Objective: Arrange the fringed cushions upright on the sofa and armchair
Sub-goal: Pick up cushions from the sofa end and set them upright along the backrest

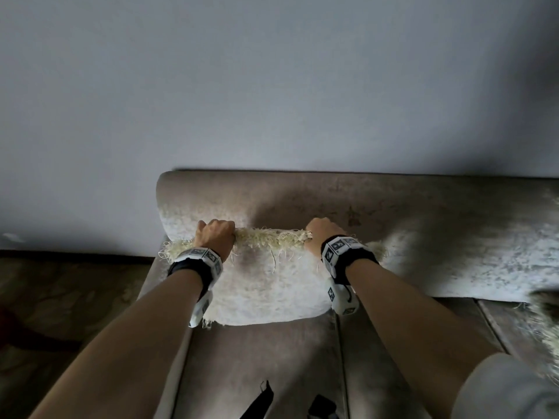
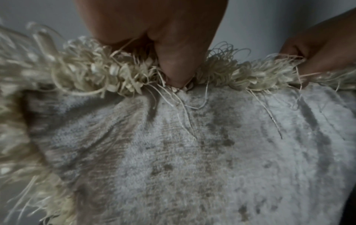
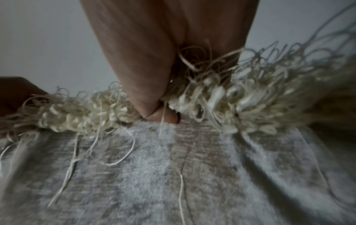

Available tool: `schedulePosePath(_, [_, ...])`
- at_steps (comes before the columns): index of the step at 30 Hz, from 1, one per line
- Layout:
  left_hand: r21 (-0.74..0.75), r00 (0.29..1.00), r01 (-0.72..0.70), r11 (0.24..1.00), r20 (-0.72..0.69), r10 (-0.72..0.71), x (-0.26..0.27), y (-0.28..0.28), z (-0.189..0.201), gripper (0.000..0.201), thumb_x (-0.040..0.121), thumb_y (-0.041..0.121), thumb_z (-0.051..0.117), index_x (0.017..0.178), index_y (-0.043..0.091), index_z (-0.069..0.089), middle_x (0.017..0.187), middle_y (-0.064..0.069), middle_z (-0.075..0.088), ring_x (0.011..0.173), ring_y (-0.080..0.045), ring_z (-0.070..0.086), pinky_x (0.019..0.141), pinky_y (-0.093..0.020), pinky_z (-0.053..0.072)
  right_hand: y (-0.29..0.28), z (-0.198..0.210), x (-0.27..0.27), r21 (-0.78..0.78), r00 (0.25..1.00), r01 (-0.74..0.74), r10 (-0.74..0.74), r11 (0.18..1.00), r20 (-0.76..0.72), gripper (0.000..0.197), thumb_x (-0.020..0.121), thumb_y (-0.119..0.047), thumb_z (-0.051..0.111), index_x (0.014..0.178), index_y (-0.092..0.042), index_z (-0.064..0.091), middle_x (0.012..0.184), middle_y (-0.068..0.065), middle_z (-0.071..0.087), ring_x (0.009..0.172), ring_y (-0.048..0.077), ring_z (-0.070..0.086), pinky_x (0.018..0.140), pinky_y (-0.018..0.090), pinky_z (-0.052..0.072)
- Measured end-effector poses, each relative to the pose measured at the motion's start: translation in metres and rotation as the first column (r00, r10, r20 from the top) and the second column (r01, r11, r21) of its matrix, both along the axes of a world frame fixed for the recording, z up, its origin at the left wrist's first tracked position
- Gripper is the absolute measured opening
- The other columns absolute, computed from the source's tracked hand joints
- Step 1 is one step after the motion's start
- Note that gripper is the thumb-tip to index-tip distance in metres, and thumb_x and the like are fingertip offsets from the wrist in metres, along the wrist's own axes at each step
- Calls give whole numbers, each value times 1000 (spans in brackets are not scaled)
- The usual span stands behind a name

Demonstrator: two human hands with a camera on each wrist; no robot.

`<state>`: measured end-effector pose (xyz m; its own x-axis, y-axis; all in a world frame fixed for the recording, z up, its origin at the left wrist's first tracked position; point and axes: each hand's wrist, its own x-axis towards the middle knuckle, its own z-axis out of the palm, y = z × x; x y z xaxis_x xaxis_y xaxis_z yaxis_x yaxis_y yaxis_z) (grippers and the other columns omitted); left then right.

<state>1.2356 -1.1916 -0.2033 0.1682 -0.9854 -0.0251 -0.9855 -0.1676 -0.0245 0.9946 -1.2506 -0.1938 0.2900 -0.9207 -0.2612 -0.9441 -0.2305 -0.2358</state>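
Head view: the two forearms lie nearest the camera, each with a tagged wrist band. The left hand and the right hand are both curled tight over the top fringe of one fringed cushion. The cushion stands on the seat at the left end of the sofa, its face toward the camera. Whether its back touches the backrest cannot be told. A second fringed edge shows blurred at the right margin.

Left wrist view: the thumb presses through the fringe onto the fabric edge. The grip bears partly on loose threads.

Right wrist view: the thumb and a fingertip pinch at the seam, with strands trapped between them.

Likely faults:
- Strands may pull out or snag if the cushion is tugged by the fringe alone.
- The soft body may slump forward on release if its base sits too far from the backrest.
- Uneven release of the two hands may leave it tilted toward the open left end.
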Motion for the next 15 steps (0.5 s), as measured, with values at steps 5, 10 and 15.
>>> schedulePosePath(5, [-46, 998, -42, 998, -49, 40, 14, -27, -23, 28, 83, 15, 50, 110, 17, 58, 106, -6, 67, 107, -27, 56, 92, -43, 37, -25, -13, 14, -104, 996, 67, -61, 992, 60, 23, 89, -8, 58, 108, -13, 69, 109, 12, 69, 106, 33, 65, 88, 38, 54])
schedulePosePath(10, [29, 973, -66, 997, -221, 71, 27, -29, -55, 42, 82, 19, 51, 124, 20, 49, 132, -3, 56, 122, -24, 49, 101, -47, 35, -26, -39, 24, -80, 1000, 14, -12, 997, 21, 24, 92, -20, 57, 113, -12, 65, 116, 8, 65, 107, 27, 62, 89, 39, 54])
schedulePosePath(15, [37, 947, 2, 999, -322, 10, 17, -5, -88, 52, 91, 27, 46, 142, 19, 35, 151, -3, 37, 137, -22, 37, 112, -48, 28, -1, -87, 33, -69, 992, -91, 96, 993, 84, 42, 95, -27, 51, 136, -18, 49, 134, 7, 54, 121, 24, 53, 98, 39, 47])
